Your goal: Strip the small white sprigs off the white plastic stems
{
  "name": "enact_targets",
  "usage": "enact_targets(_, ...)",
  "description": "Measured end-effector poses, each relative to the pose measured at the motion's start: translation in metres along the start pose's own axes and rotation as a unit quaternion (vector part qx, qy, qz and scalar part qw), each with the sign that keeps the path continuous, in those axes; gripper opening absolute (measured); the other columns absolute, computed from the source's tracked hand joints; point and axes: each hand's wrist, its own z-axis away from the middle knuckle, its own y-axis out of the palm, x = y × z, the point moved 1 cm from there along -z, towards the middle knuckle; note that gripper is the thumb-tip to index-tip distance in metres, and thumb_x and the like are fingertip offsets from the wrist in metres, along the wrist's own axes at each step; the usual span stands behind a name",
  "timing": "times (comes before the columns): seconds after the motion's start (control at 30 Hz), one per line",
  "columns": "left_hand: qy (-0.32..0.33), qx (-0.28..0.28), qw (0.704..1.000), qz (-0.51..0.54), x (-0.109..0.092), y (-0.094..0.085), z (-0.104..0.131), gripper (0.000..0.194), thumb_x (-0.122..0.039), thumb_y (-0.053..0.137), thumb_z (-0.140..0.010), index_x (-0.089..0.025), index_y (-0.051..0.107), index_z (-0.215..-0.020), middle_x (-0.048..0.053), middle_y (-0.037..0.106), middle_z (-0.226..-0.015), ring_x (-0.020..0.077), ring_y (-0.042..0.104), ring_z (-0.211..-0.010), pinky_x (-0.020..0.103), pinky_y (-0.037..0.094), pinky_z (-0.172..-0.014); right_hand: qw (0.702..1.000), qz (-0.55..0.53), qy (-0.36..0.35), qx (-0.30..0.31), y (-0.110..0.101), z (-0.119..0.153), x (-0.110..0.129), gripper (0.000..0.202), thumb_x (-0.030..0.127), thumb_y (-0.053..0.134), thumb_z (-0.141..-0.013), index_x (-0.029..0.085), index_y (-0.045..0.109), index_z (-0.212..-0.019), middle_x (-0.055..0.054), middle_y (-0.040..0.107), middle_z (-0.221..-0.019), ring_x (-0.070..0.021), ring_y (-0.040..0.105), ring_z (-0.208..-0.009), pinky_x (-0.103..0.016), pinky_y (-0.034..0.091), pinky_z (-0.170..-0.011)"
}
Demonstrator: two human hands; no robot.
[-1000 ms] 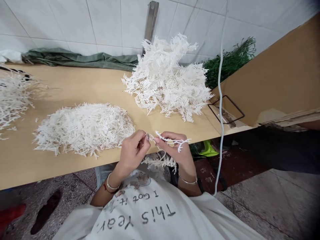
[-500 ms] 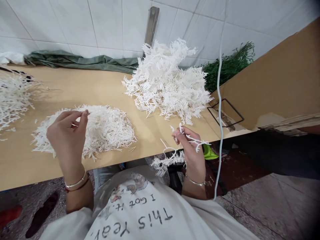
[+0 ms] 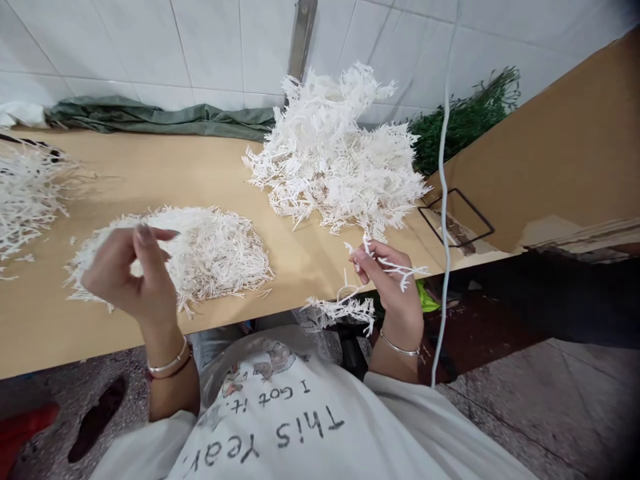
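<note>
My left hand is raised over the left part of a low pile of short white strands. Its fingers are loosely bent and parted, and nothing shows between them. My right hand, at the table's front edge, pinches a white branched sprig between thumb and fingers. More white frilly sprigs hang beside that hand, over the edge; whether they join the held piece is unclear. Behind it rises a taller heap of white branching sprigs.
Another white pile lies at the far left of the table. Green cloth runs along the wall. At the right are green sprigs, a black wire frame, a hanging white cable and a cardboard sheet.
My left hand has turned, and its thumb has drawn back from the fingertips. My right hand has shifted slightly right and up with the sprig. The view has moved a little.
</note>
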Motion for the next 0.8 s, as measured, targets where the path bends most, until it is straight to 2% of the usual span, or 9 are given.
enact_targets(0.07, 0.094, 0.098, 0.982, 0.13, -0.025, 0.011, 0.021, 0.028, -0.026, 0.052, -0.092, -0.017, 0.067, -0.07, 0.0, 0.065, -0.062, 0.0116, 0.056, -0.053, 0.025, 0.039, -0.051, 0.998, 0.041, 0.0, 0.044, -0.003, 0.003, 0.005, 0.029, 0.041, 0.064, -0.083, 0.018, 0.059, -0.066, 0.003, 0.051, -0.056, -0.0064, 0.042, -0.043, -0.023, 0.032, -0.044)
enact_targets(0.17, 0.162, 0.381, 0.893, 0.175, -0.054, 0.044, 0.065, 0.014, -0.03, 0.058, -0.089, -0.019, 0.066, -0.093, 0.003, 0.071, -0.086, 0.015, 0.064, -0.075, 0.028, 0.05, -0.069, 0.995, 0.068, -0.002, 0.077, -0.006, 0.008, 0.015, 0.026, 0.04, 0.063, -0.084, 0.018, 0.06, -0.07, 0.003, 0.055, -0.054, -0.0056, 0.043, -0.037, -0.021, 0.033, -0.039)
enact_targets(0.23, 0.189, 0.496, 0.836, 0.142, -0.064, 0.068, 0.094, 0.048, -0.047, 0.065, -0.081, -0.018, 0.058, -0.118, 0.008, 0.069, -0.101, 0.0231, 0.061, -0.093, 0.038, 0.048, -0.085, 0.994, 0.069, -0.01, 0.088, -0.007, 0.01, 0.022, 0.023, 0.039, 0.062, -0.085, 0.019, 0.06, -0.074, 0.003, 0.058, -0.054, -0.0066, 0.047, -0.035, -0.021, 0.036, -0.038)
enact_targets(0.3, 0.217, 0.574, 0.773, 0.16, -0.07, 0.087, 0.115, 0.048, -0.041, 0.066, -0.082, -0.017, 0.055, -0.122, 0.01, 0.068, -0.106, 0.0268, 0.057, -0.106, 0.044, 0.042, -0.097, 0.995, 0.06, -0.023, 0.081, -0.01, 0.009, 0.026, 0.022, 0.039, 0.063, -0.085, 0.019, 0.06, -0.075, 0.002, 0.06, -0.054, -0.0082, 0.051, -0.035, -0.022, 0.038, -0.037)
enact_targets(0.4, 0.165, 0.623, 0.731, 0.224, -0.073, 0.097, 0.123, 0.014, -0.025, 0.054, -0.09, -0.017, 0.062, -0.099, 0.006, 0.069, -0.091, 0.0209, 0.061, -0.093, 0.037, 0.041, -0.095, 0.998, 0.048, -0.008, 0.037, -0.025, 0.0, 0.014, 0.026, 0.043, 0.062, -0.084, 0.019, 0.06, -0.077, 0.002, 0.059, -0.052, -0.0092, 0.051, -0.033, -0.022, 0.037, -0.035)
enact_targets(0.47, 0.088, 0.631, 0.72, 0.274, -0.074, 0.094, 0.116, 0.021, -0.031, 0.05, -0.093, -0.016, 0.061, -0.084, 0.004, 0.066, -0.078, 0.0169, 0.06, -0.076, 0.031, 0.045, -0.081, 0.996, 0.066, 0.056, 0.006, -0.044, -0.003, -0.005, 0.03, 0.044, 0.068, -0.078, 0.018, 0.061, -0.091, 0.002, 0.059, -0.056, -0.0094, 0.052, -0.034, -0.021, 0.035, -0.034)
enact_targets(0.57, -0.035, 0.664, 0.655, 0.359, -0.076, 0.086, 0.102, 0.03, -0.038, 0.049, -0.094, -0.015, 0.061, -0.079, 0.003, 0.065, -0.074, 0.0134, 0.058, -0.067, 0.024, 0.044, -0.066, 0.977, 0.102, 0.186, 0.023, -0.079, 0.008, -0.036, 0.097, 0.037, 0.084, -0.059, 0.024, 0.033, -0.141, -0.006, 0.067, -0.094, -0.0115, 0.059, -0.043, -0.02, 0.035, -0.033)
enact_targets(0.63, -0.098, 0.69, 0.595, 0.4, -0.076, 0.084, 0.097, 0.028, -0.036, 0.048, -0.094, -0.015, 0.062, -0.082, 0.003, 0.068, -0.078, 0.0128, 0.059, -0.069, 0.023, 0.044, -0.066, 0.981, 0.091, 0.163, 0.048, -0.101, 0.023, -0.047, 0.104, 0.04, 0.079, -0.067, 0.03, 0.016, -0.148, -0.015, 0.06, -0.12, -0.0146, 0.066, -0.059, -0.022, 0.044, -0.04)
enact_targets(0.8, -0.16, 0.698, 0.552, 0.427, -0.076, 0.086, 0.096, 0.034, -0.04, 0.046, -0.094, -0.014, 0.063, -0.08, 0.003, 0.066, -0.077, 0.012, 0.057, -0.072, 0.023, 0.044, -0.072, 0.941, 0.135, -0.023, 0.31, -0.12, 0.051, -0.042, 0.098, 0.041, 0.086, -0.056, 0.032, 0.039, -0.142, -0.012, 0.054, -0.136, -0.0258, 0.062, -0.108, -0.032, 0.055, -0.082)
